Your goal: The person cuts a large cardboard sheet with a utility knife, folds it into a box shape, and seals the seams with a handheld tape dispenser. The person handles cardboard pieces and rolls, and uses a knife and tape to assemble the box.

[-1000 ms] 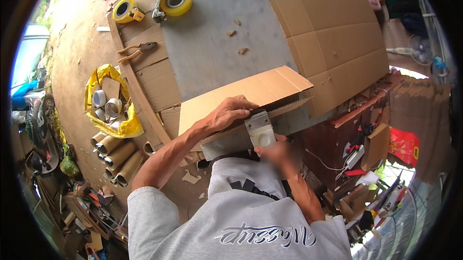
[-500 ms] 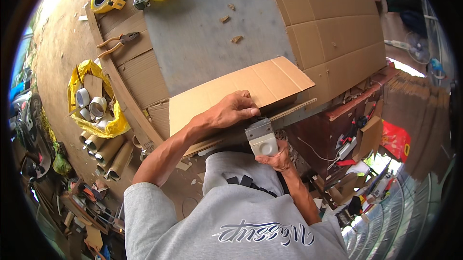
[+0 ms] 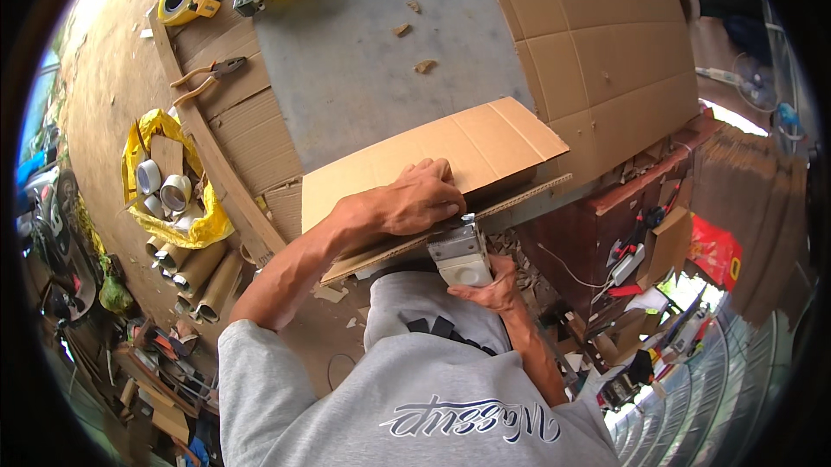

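Workshop surface: grey, stained tabletop [image 3: 346, 77], with small torn brown cardboard scraps [image 3: 424, 66] lying on it.
Folded cardboard: tan corrugated piece with creased panels [image 3: 493, 147], on the near part of the table, its upper and lower layers gaping apart at the right end.
Left hand: bent fingers on the upper panel, close to its near edge [image 3: 424, 199]; whether they pinch the board from below cannot be told.
Right hand: closed around the lower part of the tool [image 3: 498, 285].
Tool: cream block-shaped body with a grey metal end [image 3: 463, 264], held just beside the cardboard's near edge, metal end toward the left fingers; contact with the board is unclear.
Finger risk: the metal end is so near the left fingertips that a slip of the right hand could catch them.
Layer risk: with the layers gaping, light pressure from the left hand might let the upper one slide out of line.
Right side: large flat brown cardboard sheet with crease lines [image 3: 606, 51], close enough that the folded piece could snag on it if pushed outward.
Left side: orange-handled metal pliers [image 3: 208, 77], well apart from both hands.
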Available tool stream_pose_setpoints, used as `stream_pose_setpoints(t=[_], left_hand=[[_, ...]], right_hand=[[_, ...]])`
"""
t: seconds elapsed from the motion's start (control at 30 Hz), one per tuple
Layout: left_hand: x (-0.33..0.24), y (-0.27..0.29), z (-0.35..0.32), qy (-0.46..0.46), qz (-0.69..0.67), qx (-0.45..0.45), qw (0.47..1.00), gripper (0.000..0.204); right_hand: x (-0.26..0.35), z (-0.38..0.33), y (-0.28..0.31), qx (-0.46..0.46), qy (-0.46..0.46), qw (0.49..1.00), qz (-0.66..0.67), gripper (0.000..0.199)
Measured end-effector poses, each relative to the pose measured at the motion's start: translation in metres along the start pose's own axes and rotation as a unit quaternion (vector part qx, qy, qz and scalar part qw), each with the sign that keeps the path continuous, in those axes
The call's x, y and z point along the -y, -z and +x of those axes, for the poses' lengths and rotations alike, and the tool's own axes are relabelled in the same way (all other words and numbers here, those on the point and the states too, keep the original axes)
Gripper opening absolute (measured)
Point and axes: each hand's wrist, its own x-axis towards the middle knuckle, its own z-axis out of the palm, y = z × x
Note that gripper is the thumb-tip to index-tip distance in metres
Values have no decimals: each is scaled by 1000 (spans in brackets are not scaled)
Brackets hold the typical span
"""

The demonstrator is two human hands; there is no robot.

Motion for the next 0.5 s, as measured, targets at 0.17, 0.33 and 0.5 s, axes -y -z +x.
stream_pose_setpoints(t=[0.17,0.33,0.5], left_hand=[[3,0,7,4,-16,5,1000,21],[7,-1,12,-26,-98,-28,994,19],[17,-10,20,-96,-105,-84,986,14]], right_hand=[[3,4,0,-16,11,1000,-8,53],[6,4,3,0,-18,1000,7,51],[12,8,5,-6,-51,993,107,43]])
